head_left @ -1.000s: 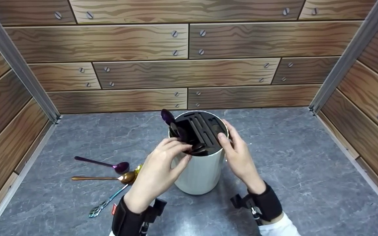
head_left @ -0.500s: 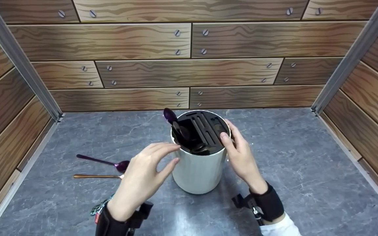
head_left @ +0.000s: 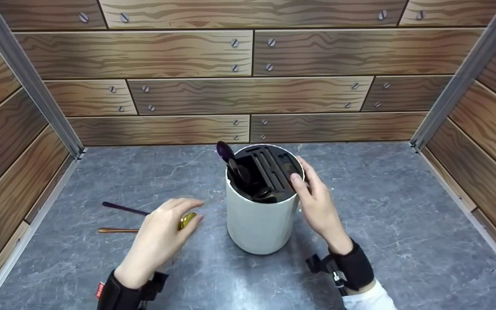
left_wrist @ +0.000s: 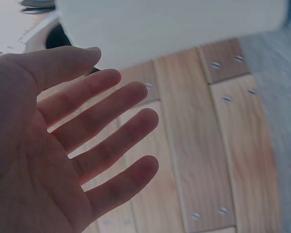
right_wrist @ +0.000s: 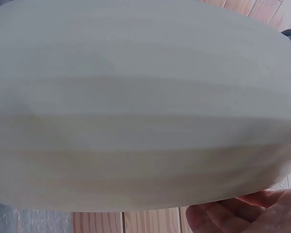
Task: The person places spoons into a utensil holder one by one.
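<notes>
Holds left hand (head_left: 159, 234) spread, empty, nearer yellow spoon (head_left: 187, 220) at 8 o'clock off fingertips (head_left: 196, 202), long axis hidden; grips utensil holder (head_left: 260, 228) with right hand (head_left: 317, 207).

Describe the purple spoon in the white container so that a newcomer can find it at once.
Find the white container on the grey tabletop, with the right hand against it. At its left edge, a purple spoon points its bowl upward. Unlike the dull dark utensils beside it, this spoon looks purple and pokes out farthest.
</notes>
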The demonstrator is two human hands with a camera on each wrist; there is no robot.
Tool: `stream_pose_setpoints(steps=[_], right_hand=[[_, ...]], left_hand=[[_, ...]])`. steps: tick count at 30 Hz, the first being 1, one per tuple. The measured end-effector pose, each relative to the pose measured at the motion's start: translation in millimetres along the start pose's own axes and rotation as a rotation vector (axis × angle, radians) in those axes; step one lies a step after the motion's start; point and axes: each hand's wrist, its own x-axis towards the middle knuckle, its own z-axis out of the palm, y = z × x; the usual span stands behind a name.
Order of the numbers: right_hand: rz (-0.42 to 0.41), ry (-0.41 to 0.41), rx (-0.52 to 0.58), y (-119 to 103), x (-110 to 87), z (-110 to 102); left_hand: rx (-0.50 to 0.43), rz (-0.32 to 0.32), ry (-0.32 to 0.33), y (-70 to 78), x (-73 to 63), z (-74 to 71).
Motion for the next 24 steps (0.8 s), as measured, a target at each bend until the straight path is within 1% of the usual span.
stream_pose_setpoints(steps=[4, 8, 15, 18, 24], right_hand=[[0.001, 0.0, -0.007, -0.1, -0.1, -1.2], [-0.008, -0.001, 0.001, -0.1, -0.3, -1.1], [0.004, 0.003, 0.001, 0.0, -0.7, 0.0], [0.009, 0.003, 0.004, -0.6, -0.9, -0.4], [0.014, 0.003, 0.0, 0.2, 0.0, -0.9]], left_hand=[[-0.002, -0.05, -0.04, -15.4, -3.1, 1.9], [0.027, -0.066, -0.093, -31.7, -5.8, 0.0], [0.078, -0.117, -0.22, -65.6, -14.5, -1.1], [0.105, -0.115, -0.273, -76.9, -17.6, 2.1], [0.154, -0.096, -0.307, -91.3, -21.6, 10.2]])
